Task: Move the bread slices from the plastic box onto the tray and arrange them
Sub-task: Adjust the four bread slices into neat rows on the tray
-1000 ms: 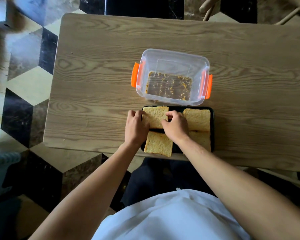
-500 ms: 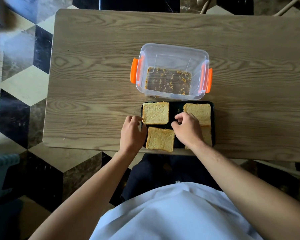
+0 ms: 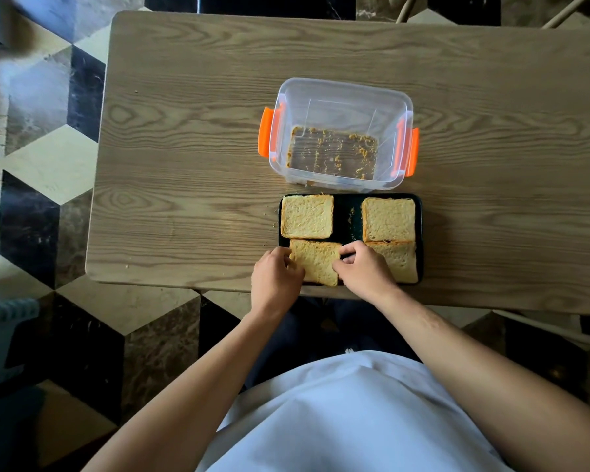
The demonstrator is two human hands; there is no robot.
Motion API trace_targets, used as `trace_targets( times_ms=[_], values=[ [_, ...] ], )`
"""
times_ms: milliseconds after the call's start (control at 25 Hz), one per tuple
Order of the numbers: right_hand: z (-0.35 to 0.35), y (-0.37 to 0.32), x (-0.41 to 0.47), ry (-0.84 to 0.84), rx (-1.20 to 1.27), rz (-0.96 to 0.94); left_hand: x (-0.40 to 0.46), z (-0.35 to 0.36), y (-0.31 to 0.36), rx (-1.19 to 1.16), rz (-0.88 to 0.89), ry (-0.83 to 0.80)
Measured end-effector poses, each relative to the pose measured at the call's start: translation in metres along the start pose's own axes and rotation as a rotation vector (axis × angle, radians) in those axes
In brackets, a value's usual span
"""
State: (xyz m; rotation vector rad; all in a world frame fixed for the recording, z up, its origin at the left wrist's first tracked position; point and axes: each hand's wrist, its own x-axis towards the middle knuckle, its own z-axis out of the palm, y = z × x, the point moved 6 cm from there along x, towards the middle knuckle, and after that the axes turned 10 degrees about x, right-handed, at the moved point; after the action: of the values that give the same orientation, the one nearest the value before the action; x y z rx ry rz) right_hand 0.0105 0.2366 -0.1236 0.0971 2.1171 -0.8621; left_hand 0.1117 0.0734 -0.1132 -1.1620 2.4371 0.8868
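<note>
A black tray lies at the table's near edge with several bread slices on it. One slice sits far left, one far right, and one near right, partly under my right hand. The near-left slice lies tilted, held at its two sides: my left hand pinches its left edge and my right hand its right edge. The clear plastic box with orange clips stands just behind the tray and holds only crumbs.
The wooden table stretches left and right of the tray. Its near edge runs just below the tray. A chair back shows beyond the far edge. Checkered floor tiles lie to the left.
Both hands left the far-left slice and came back toward me. The right hand swung via the middle of the tray. Now both grip the near-left slice by its edges.
</note>
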Motion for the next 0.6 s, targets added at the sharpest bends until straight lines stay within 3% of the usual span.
trace_targets(
  times_ms=[240, 600],
  values=[
    [-0.002, -0.008, -0.001, 0.020, 0.043, -0.059, -0.001, 0.002, 0.002, -0.086, -0.050, 0.007],
    [0.009, -0.008, 0.000, -0.001, 0.054, -0.054, -0.002, 0.002, -0.005, 0.108, 0.081, -0.002]
  ],
)
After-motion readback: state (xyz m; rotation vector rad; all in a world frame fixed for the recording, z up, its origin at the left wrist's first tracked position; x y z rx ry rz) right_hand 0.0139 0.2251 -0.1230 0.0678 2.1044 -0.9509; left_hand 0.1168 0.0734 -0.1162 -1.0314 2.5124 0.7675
